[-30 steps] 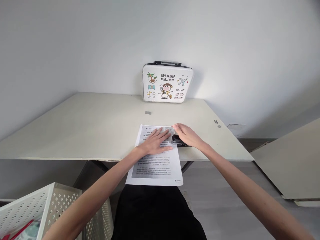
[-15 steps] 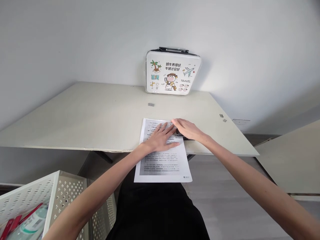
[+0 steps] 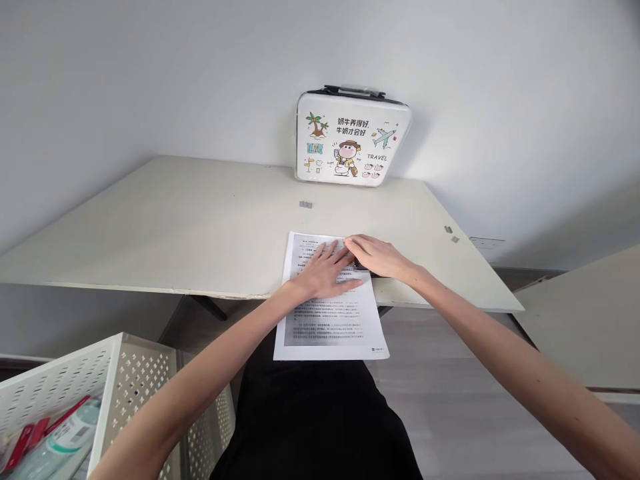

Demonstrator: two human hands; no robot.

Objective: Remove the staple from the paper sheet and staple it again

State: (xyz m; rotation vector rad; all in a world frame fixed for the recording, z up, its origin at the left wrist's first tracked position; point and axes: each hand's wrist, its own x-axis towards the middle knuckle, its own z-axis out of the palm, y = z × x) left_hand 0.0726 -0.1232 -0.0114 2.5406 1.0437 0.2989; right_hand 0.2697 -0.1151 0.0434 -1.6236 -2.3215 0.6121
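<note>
The left hand (image 3: 326,275) lies flat, fingers spread, on the paper (image 3: 325,335), which extends from under its palm toward the body. Just beside it, the right hand (image 3: 377,257) cups over the stapler (image 3: 358,266), mostly hidden beneath; how tightly, I cannot tell.

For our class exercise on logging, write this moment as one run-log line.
left hand: spread on printed sheet | right hand: over black device, mostly hidden | white case: standing at back of table

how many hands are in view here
2: the left hand lies spread on the printed sheet; the right hand is over a mostly hidden black tool at the sheet's right edge.
</note>
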